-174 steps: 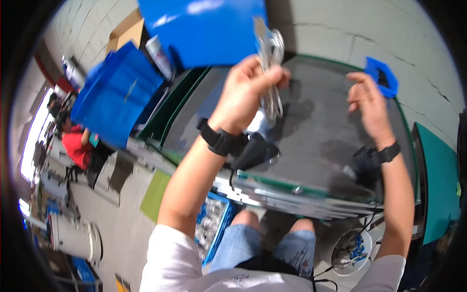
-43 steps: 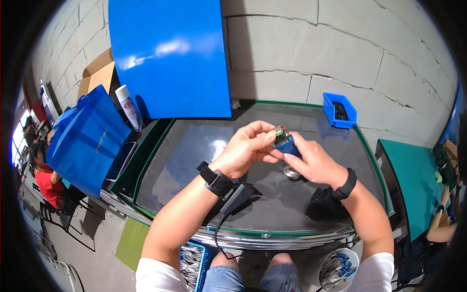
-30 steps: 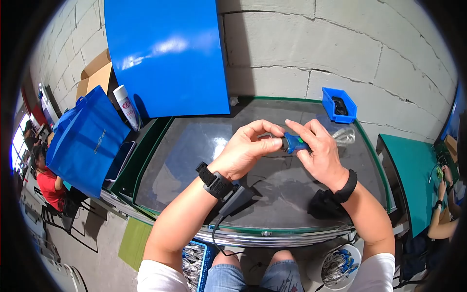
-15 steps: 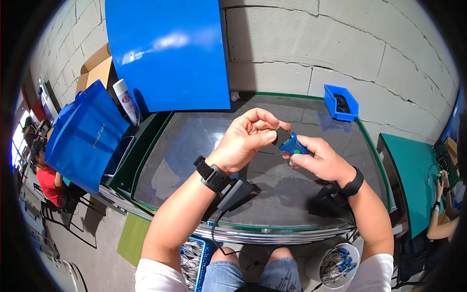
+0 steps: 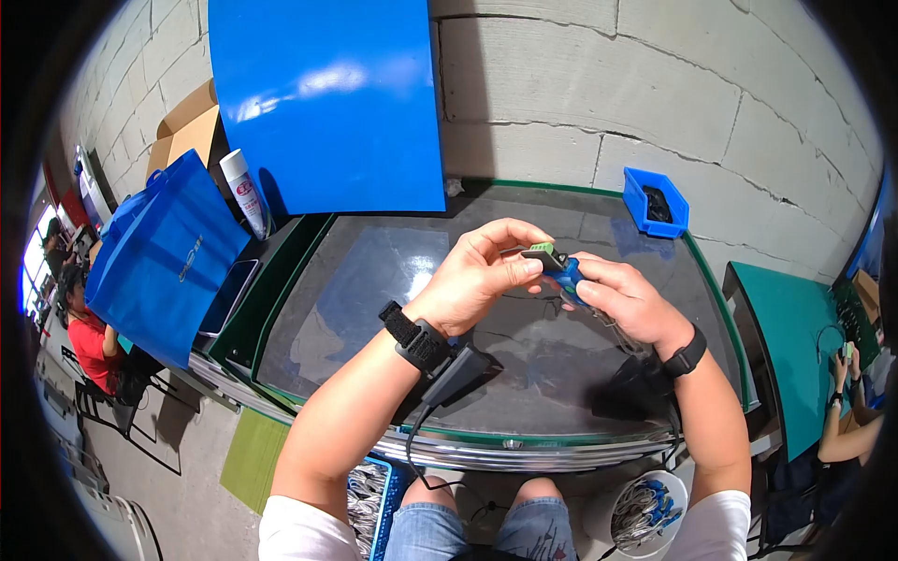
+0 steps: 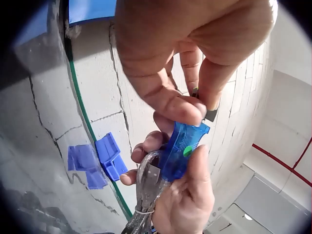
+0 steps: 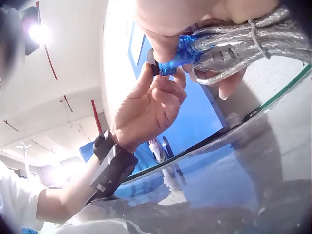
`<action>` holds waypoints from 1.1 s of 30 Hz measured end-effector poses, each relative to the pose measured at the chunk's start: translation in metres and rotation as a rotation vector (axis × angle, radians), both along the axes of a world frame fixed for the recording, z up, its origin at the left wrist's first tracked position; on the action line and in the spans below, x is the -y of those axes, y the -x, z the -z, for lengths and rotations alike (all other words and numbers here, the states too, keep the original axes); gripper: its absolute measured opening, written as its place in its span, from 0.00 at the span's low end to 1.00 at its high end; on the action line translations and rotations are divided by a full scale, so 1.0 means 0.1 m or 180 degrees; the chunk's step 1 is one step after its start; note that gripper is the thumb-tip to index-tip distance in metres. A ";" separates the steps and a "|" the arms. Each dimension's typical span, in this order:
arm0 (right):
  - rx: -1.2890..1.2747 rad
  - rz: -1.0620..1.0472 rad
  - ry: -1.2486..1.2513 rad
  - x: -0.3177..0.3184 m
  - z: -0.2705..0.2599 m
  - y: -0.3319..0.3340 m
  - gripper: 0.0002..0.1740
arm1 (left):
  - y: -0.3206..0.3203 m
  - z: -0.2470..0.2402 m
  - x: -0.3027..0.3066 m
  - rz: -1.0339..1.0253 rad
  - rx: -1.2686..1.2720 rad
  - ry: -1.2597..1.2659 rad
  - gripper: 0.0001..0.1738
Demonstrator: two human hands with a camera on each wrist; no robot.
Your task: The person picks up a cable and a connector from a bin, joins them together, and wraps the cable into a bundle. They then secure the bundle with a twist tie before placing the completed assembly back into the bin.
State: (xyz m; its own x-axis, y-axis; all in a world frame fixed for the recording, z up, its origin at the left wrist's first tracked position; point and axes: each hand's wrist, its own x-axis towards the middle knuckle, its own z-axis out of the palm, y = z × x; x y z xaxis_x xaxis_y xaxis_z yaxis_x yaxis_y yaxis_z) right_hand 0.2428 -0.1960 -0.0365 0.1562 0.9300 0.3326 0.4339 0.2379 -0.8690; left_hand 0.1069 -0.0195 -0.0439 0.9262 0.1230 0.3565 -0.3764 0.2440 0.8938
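Above the middle of the table my right hand (image 5: 636, 301) holds a translucent blue cable adapter (image 6: 183, 148) with a green dot on its housing. A bundled clear cable (image 7: 253, 41) runs back from the adapter past the right palm, and a metal USB plug (image 6: 153, 171) shows against the bundle. My left hand (image 5: 472, 285) pinches a small black piece with a green terminal block (image 5: 543, 249) between thumb and fingers, right at the adapter's front end. The left fingers partly hide where the two parts meet.
A blue bin (image 5: 657, 204) holding black parts stands at the table's back right corner. On the left are a blue bag (image 5: 168, 257) and a spray can (image 5: 245, 194). Below the front edge sit a basket of cables (image 5: 398, 496) and a white bucket (image 5: 599, 510) of blue-ended cables.
Earlier my left hand held the bundled cable while the right was empty. Now the right hand holds the adapter, and the black piece has turned, showing its green block beside the adapter's end.
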 end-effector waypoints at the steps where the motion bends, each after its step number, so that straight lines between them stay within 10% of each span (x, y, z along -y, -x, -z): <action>1: -0.0042 -0.0123 0.0011 0.02 -0.03 0.00 0.14 | 0.00 -0.01 0.01 0.0049 0.0057 0.0005 0.18; 10: 0.2033 0.0829 -0.1184 -0.03 -0.07 0.09 0.19 | -0.02 -0.03 0.04 0.0067 0.0408 -0.0002 0.31; 33: 0.2041 0.0765 -0.0978 -0.11 0.08 0.13 0.21 | 0.04 -0.05 0.08 0.0538 0.0415 -0.0682 0.29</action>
